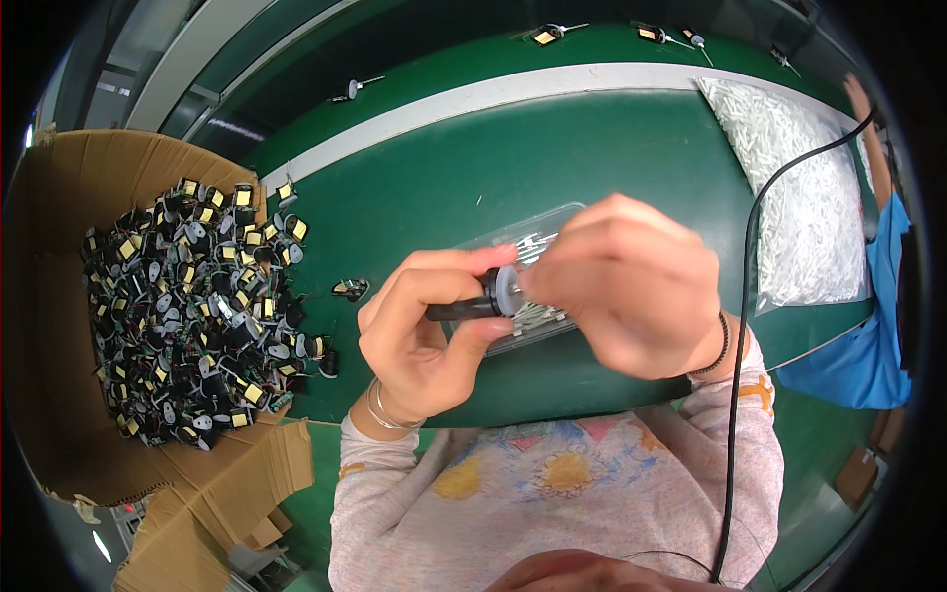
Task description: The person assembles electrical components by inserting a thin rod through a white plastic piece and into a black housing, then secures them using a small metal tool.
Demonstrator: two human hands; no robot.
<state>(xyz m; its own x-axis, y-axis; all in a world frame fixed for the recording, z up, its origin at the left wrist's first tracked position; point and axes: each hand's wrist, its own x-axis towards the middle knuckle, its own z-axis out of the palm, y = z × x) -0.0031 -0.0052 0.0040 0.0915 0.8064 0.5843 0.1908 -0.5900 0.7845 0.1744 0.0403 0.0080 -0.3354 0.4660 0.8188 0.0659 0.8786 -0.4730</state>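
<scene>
Between the fingers and thumb of my left hand (424, 321) is a small black motor-like part (469, 309) with a grey disc (508, 291) on its right end. My right hand (631, 286) is slightly blurred, its fingertips pinched together against the face of that disc. What the right fingertips hold is too small and too covered to make out. Under both hands sits a clear plastic tray (564, 210), holding thin white and metallic rods (533, 245) and partly hidden by my hands.
Left, a cardboard box (59, 296) holds a heap of similar black parts (197, 306). One loose part (350, 289) lies nearby. A bag of white pieces (794, 197) and a black cable (755, 217) are right. Rodded parts (552, 35) lie along the far green strip. Another person's arm (873, 148) shows right.
</scene>
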